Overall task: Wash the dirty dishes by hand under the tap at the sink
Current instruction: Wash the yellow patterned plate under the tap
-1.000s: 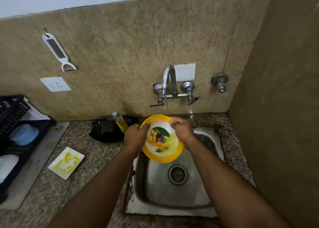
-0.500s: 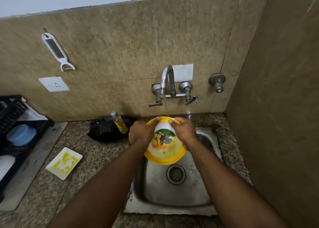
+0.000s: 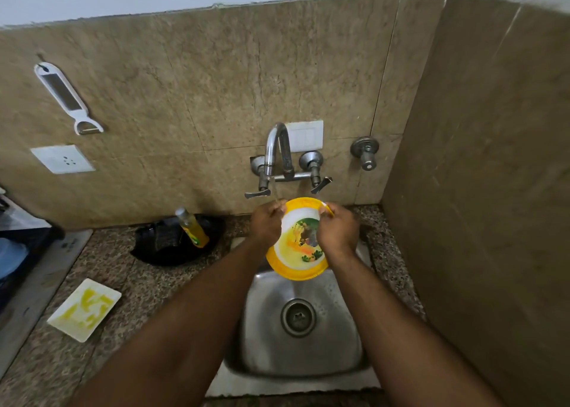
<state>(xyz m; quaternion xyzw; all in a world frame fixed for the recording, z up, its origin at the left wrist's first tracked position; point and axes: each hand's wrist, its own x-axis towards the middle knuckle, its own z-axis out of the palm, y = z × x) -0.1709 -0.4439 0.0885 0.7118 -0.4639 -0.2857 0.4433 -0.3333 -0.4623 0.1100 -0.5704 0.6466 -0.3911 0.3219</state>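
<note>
Tan tiles back the steel sink (image 3: 302, 354), tap (image 3: 274, 150) running. Your left hand (image 3: 266, 224) and right hand (image 3: 337, 230), fingers curled, grip the plate (image 3: 296, 249) tilted between them. It looks light, stiff, wet-slick; hold opposite rims firmly.

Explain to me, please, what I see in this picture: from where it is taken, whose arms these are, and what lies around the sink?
There is no machine here. A person wears a camera on the head, so you look down along their own two arms. The left hand and the right hand both hold a yellow-rimmed plate by its edges, tilted over the steel sink. A thin stream of water from the tap falls at the plate's upper left rim. On the stone counter to the left stand a yellow bottle in a black dish and a white rectangular dish smeared with yellow. A white peeler hangs on the wall.
</note>
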